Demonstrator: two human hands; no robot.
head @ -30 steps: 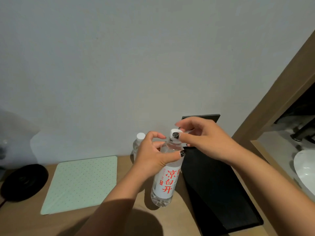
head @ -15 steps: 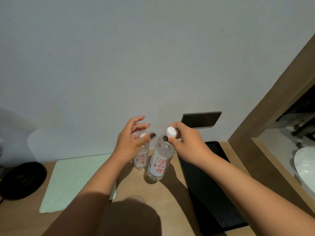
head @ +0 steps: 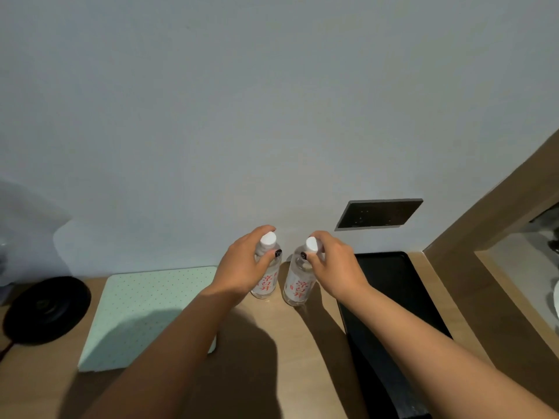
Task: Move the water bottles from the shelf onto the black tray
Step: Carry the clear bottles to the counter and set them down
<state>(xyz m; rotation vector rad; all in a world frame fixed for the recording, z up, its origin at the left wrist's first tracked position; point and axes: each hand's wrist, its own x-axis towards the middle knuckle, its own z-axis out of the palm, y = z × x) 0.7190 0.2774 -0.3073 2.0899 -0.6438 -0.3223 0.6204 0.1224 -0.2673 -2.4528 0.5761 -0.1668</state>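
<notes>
Pale wall and a wooden shelf fill your view, and both water bottles stand upright on that shelf, side by side, neither yet on the tray. Your left hand (head: 242,267) curls its fingers (head: 273,254) round the neck of the left bottle (head: 266,275), just under its white cap. Your right hand (head: 332,267) pinches the neck of the right bottle (head: 298,282) the same way, thumb on the near side. Each bottle's long axis runs straight down from your fingers, so a plain vertical lift should clear the shelf.

The black tray (head: 402,297) lies directly to the right of your right fingers, its near edge just beside the right bottle. Your right hand is the nearer one, so that bottle likely goes across first with a short sideways carry; the left bottle has further to travel and would have to pass the spot where the right one now stands.

Further out to the left of your left fingers lie a pale green dotted mat (head: 145,316) and, beyond it, a round black base (head: 45,309). A dark wall panel (head: 378,213) sits above the tray.
</notes>
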